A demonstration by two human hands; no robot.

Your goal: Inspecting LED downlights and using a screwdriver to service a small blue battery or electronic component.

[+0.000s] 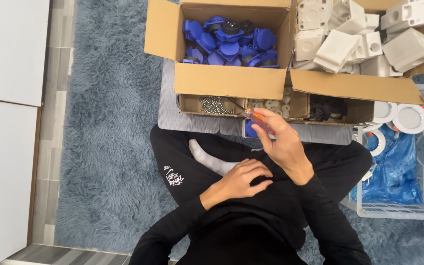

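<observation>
I am sitting cross-legged on the blue rug [104,147]. My right hand [283,142] is closing its grip on an orange-handled tool [259,120], just near of the low cardboard tray [271,105] of screws [215,104] and washers. My left hand [244,177] is resting on my lap, fingers curled and holding nothing. Far centre, an open carton [229,81] is holding blue plastic parts [229,41]; right of it, a second carton [359,83] is holding white housings [359,37].
</observation>
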